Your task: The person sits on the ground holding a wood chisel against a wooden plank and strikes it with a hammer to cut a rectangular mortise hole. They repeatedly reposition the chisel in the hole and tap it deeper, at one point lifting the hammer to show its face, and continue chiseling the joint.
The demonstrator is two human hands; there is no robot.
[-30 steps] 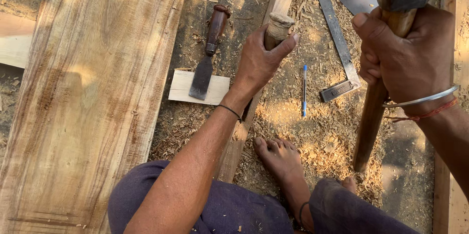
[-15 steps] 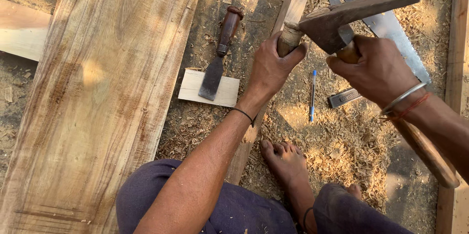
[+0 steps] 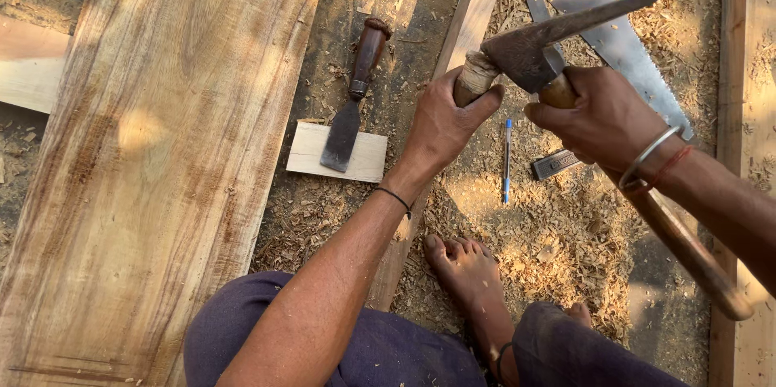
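My left hand [image 3: 440, 124] grips a chisel by its wooden handle [image 3: 474, 77], held upright on a narrow wooden strip [image 3: 477, 7]. My right hand [image 3: 602, 116] is closed around the long wooden handle of a hammer-like adze; its dark metal head [image 3: 558, 39] rests on the top of the chisel handle. The chisel's blade is hidden behind my left hand.
A wide plank [image 3: 153, 161] lies at the left. A second, broad chisel [image 3: 353, 100] rests on a small wood block [image 3: 373, 157]. A handsaw [image 3: 622, 44], a blue pen [image 3: 507, 161] and a small metal piece [image 3: 554, 164] lie in sawdust. My bare foot [image 3: 469, 274] presses the strip.
My right hand has swung the adze down from high at the top right onto the chisel handle. My left hand has kept its grip on the chisel.
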